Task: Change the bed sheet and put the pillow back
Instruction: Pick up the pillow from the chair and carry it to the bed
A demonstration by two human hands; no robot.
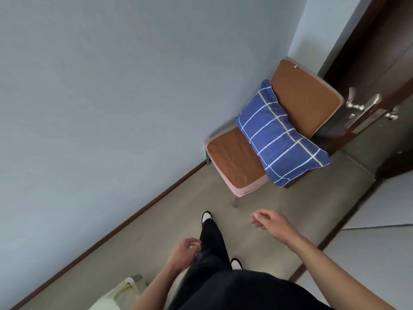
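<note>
Both hands, left [184, 249] and right [267, 221], loosely curled, empty; blue plaid fabric pillow [277, 135] far right on brown cushioned chair [232, 162] looks soft, light: grab both short ends.

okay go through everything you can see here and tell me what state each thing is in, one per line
pillow: lying on the chair, propped against its backrest, not held.
chair: upright by the wall, seat partly covered by the pillow.
door: ajar, edge and handle showing.
left hand: loosely curled, holding nothing.
right hand: loosely curled, holding nothing, short of the chair.
pale bag: on the floor, only partly in view.
</note>
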